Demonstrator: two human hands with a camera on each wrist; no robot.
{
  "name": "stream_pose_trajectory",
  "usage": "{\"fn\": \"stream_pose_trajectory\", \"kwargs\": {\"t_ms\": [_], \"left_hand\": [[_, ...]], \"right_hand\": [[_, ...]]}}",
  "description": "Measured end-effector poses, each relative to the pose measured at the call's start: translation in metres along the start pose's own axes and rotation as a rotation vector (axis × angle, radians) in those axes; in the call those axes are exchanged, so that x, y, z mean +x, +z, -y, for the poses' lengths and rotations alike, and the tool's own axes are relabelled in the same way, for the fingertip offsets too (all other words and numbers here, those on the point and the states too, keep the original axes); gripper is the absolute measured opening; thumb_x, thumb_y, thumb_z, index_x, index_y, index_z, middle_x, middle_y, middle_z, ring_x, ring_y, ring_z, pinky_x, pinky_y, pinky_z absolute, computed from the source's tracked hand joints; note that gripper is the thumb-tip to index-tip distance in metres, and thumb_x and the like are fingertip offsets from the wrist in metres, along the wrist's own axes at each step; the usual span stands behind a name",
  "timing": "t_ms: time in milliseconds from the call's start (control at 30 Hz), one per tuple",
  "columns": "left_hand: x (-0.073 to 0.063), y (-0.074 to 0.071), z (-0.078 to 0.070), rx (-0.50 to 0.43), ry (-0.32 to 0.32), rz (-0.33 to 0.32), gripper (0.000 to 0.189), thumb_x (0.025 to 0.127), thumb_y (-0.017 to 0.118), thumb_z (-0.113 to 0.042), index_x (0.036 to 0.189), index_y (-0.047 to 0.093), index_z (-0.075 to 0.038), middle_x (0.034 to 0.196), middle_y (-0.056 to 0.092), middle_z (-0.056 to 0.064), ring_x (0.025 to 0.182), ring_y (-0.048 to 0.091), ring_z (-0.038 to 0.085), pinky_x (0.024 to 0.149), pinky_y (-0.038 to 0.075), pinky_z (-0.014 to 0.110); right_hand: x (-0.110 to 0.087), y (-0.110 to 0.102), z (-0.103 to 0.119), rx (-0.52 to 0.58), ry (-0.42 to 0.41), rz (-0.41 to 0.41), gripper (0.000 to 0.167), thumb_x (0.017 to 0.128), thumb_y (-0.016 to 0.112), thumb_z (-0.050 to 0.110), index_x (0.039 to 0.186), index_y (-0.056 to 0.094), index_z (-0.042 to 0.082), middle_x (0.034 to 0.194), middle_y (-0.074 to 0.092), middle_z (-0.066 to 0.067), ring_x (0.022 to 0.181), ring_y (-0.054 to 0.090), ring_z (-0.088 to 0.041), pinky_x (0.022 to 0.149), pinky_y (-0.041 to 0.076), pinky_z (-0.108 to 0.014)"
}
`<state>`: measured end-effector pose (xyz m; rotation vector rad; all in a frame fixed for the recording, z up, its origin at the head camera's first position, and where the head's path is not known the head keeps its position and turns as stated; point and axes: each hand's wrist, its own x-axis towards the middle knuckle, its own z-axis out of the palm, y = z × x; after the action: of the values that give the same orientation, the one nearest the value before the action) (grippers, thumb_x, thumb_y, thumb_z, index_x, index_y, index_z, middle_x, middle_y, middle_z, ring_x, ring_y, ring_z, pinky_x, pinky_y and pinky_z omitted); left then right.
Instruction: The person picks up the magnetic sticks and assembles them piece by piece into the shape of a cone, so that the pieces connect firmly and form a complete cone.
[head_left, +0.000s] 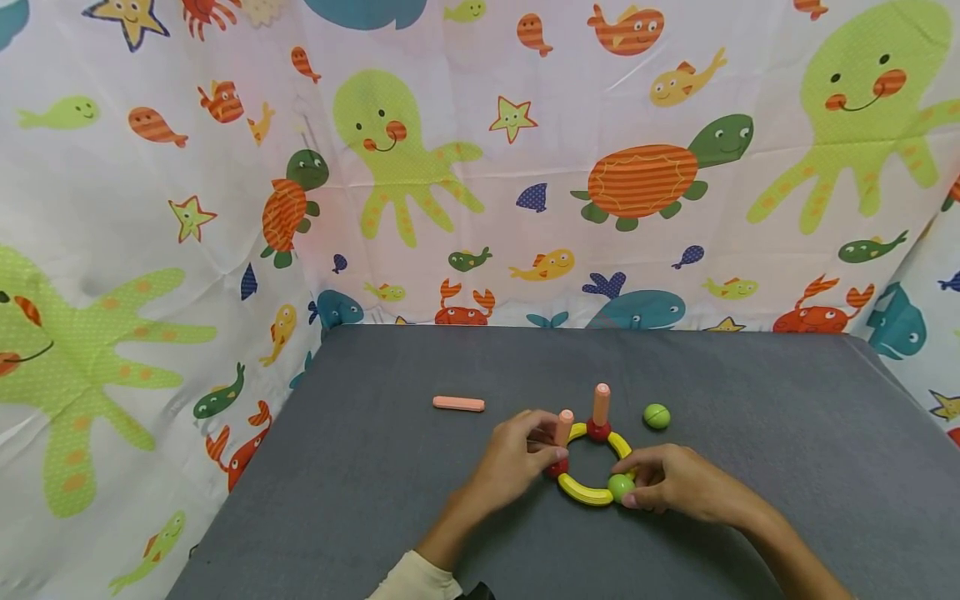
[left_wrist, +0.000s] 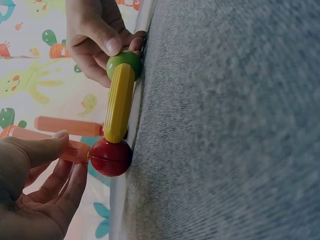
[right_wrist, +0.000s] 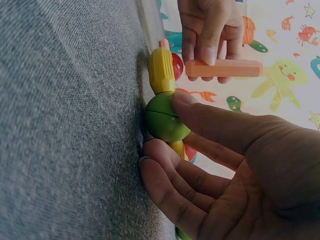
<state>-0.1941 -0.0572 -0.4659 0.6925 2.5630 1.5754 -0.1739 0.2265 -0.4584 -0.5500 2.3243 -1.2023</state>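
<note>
On the grey table, curved yellow pieces [head_left: 585,492] join two red balls and a green ball [head_left: 621,487] into a ring. My left hand [head_left: 517,450] pinches a peach-coloured stick [head_left: 564,427] standing upright at the ring's left red ball [left_wrist: 111,157]. In the left wrist view the stick's end meets that ball. My right hand [head_left: 686,485] holds the green ball at the ring's front right between thumb and fingers, as the right wrist view also shows. A second peach stick [head_left: 601,406] stands upright on the far red ball [head_left: 598,432], touched by neither hand.
A loose peach stick [head_left: 458,404] lies on the table [head_left: 360,467] behind and left of my left hand. Another green ball [head_left: 656,417] rests behind my right hand. A curtain [head_left: 465,250] printed with sea animals hangs behind the table and along its sides.
</note>
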Motion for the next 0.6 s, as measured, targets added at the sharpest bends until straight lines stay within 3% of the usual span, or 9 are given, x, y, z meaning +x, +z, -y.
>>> {"fn": "stream_pose_trajectory", "kwargs": {"t_ms": [133,467,600], "left_hand": [[-0.0002,0.0003,0.0011,-0.005,-0.027,0.021,0.032,0.096,0.08,-0.013,0.127,0.071,-0.011,0.114,0.068,0.0,0.101,0.069,0.007,0.091,0.058,0.022],[-0.0016,0.0005,0.0023,-0.02,-0.022,0.027,0.035,0.095,0.081,-0.01,0.128,0.07,-0.01,0.114,0.068,0.001,0.101,0.069,0.005,0.09,0.057,0.021],[-0.004,0.0004,0.0053,-0.018,-0.025,0.025,0.035,0.094,0.082,-0.01,0.127,0.071,-0.009,0.114,0.068,0.002,0.102,0.07,0.007,0.09,0.057,0.02]], "right_hand": [[0.0002,-0.0001,0.0003,0.006,-0.001,0.002,0.04,0.096,0.08,0.022,0.128,0.072,0.001,0.09,0.067,-0.005,0.076,0.065,-0.02,0.066,0.06,-0.033],[0.0003,-0.0014,-0.0002,0.004,-0.011,0.009,0.04,0.096,0.08,0.023,0.129,0.071,0.001,0.091,0.067,-0.005,0.076,0.065,-0.019,0.066,0.059,-0.033],[-0.0005,-0.0025,0.0012,-0.023,-0.029,-0.044,0.037,0.095,0.081,0.025,0.126,0.073,0.004,0.088,0.067,-0.004,0.073,0.064,-0.016,0.062,0.057,-0.031]]}}
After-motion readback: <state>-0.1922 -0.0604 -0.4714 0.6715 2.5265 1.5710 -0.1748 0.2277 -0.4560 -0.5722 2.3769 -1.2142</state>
